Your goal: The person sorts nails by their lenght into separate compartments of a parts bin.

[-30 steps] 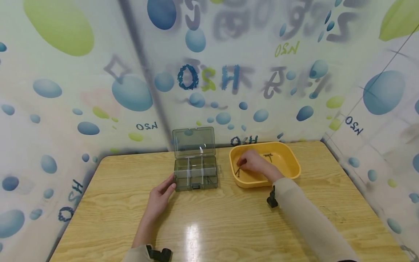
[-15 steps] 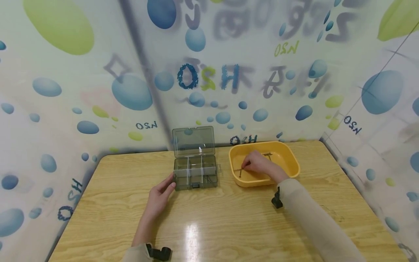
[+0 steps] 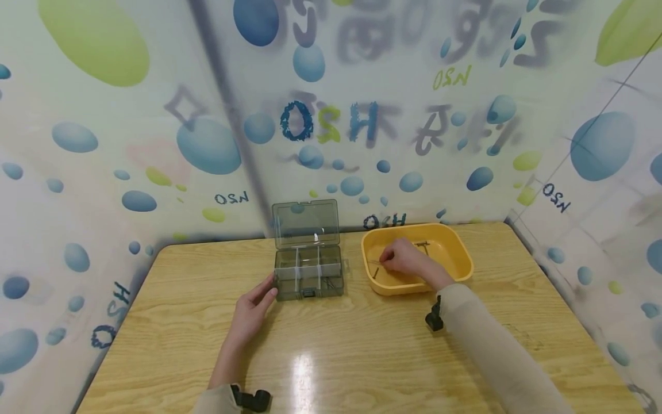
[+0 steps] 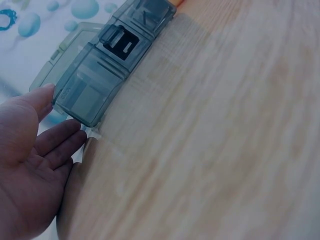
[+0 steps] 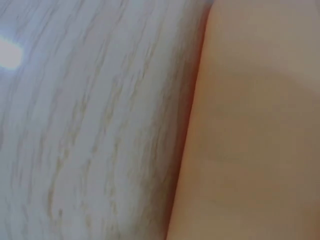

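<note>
A grey see-through compartment box [image 3: 308, 282] stands on the table with its hinged lid [image 3: 306, 224] raised; a few thin dark pieces lie in its front right compartment. My left hand [image 3: 250, 313] touches the box's left end, thumb at the front corner and fingers nearly straight; the left wrist view shows the same hand [image 4: 30, 165] at that corner. Inside the yellow bin [image 3: 408, 289], my right hand [image 3: 405, 257] pinches a thin, screw-like piece [image 3: 374, 262] between fingertips and thumb. Another dark screw [image 3: 375, 273] lies just below those fingertips.
More dark screws [image 3: 423, 245] lie toward the back of the bin. The wooden table [image 3: 362, 356] meets a patterned wall [image 3: 233, 115] behind the box and bin. The right wrist view shows only the bin's side [image 5: 250, 125] and tabletop.
My right hand has shifted a little right within the bin, then slightly back left, with the thin piece at its fingertips. The left hand and the box have stayed put.
</note>
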Tool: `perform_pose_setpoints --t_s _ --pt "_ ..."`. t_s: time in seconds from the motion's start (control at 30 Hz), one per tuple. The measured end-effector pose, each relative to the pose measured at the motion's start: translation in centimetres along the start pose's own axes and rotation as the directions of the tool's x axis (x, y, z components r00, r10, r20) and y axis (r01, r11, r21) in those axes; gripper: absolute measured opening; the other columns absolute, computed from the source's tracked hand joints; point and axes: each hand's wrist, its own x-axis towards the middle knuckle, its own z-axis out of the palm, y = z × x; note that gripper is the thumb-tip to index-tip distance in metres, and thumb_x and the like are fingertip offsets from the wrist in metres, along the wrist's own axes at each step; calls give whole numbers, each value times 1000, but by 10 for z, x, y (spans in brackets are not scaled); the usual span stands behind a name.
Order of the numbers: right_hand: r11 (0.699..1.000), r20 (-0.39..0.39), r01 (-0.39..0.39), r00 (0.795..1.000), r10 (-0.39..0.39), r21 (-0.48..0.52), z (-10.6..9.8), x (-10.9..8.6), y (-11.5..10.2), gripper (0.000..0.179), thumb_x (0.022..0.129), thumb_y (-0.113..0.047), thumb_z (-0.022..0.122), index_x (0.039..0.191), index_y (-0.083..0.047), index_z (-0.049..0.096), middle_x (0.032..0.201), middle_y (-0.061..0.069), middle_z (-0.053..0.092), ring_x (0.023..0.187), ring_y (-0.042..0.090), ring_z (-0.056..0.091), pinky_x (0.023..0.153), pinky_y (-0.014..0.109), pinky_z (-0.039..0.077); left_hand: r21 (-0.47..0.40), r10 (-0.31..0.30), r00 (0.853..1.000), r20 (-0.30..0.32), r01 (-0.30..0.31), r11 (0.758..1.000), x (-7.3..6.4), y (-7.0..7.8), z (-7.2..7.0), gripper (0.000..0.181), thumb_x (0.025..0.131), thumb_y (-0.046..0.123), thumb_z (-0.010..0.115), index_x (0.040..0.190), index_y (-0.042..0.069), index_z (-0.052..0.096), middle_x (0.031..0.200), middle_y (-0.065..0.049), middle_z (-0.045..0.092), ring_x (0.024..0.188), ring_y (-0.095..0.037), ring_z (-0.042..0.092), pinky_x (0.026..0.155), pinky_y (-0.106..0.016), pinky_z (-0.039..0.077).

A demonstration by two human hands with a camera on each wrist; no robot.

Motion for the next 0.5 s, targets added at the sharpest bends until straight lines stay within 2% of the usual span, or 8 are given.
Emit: perform_pose_setpoints --t_s 0.1,0.5 --pt "997 -29 -36 999 38 69 0 -1 1 15 92 -6 73 105 -3 80 102 7 75 93 21 64 89 42 57 -2 1 1000 4 -1 1000 0 0 0 47 106 23 61 148 4 54 151 -12 51 141 -24 44 100 -7 38" --pt "978 -94 -43 994 64 205 -7 -7 -5 17 93 -8 73 108 -2 79 103 8 75 90 21 65 80 37 57 -13 -13 1000 7 13 1000 0 0 0 46 106 23 61 148 7 55 152 -10 51 142 -21 43 101 -7 37"
